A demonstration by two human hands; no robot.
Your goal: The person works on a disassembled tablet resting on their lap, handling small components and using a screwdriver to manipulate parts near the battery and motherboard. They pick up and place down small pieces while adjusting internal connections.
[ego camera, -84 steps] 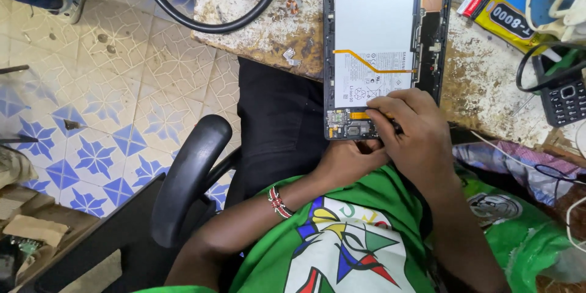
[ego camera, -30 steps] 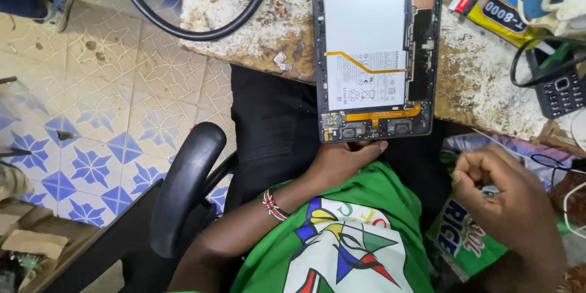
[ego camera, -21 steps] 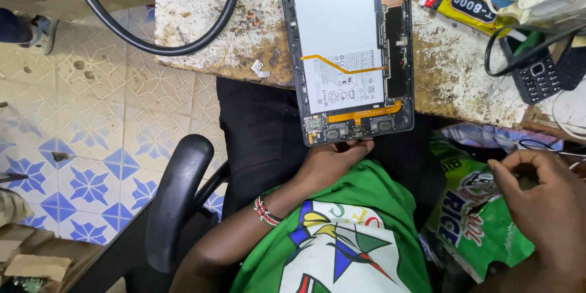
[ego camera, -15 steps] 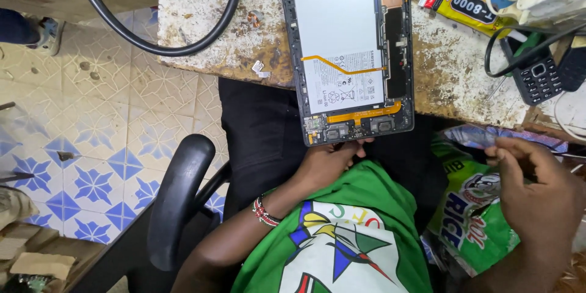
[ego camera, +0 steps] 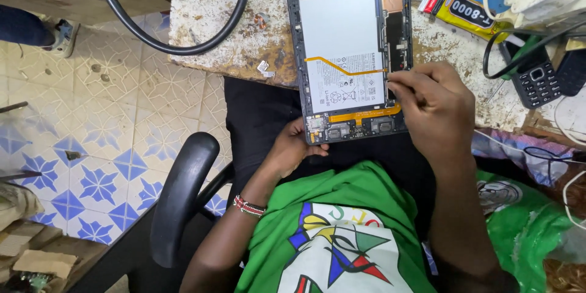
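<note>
The tablet (ego camera: 348,55) lies back cover off at the near edge of the tabletop (ego camera: 213,30), its white battery (ego camera: 342,43) and orange ribbon cable (ego camera: 342,68) exposed, so opening looks done and inside work unfinished. The left hand (ego camera: 290,146) grips its near left corner; the right hand (ego camera: 436,107) pinches closed at its right edge, contents unclear. A yellow-and-black glue tube (ego camera: 461,9) lies far right beside a keypad phone (ego camera: 537,82).

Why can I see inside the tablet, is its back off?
Yes, open. The tablet lies with no back cover: its white battery and orange ribbon cable show. The left hand steadies its bottom edge.
</note>
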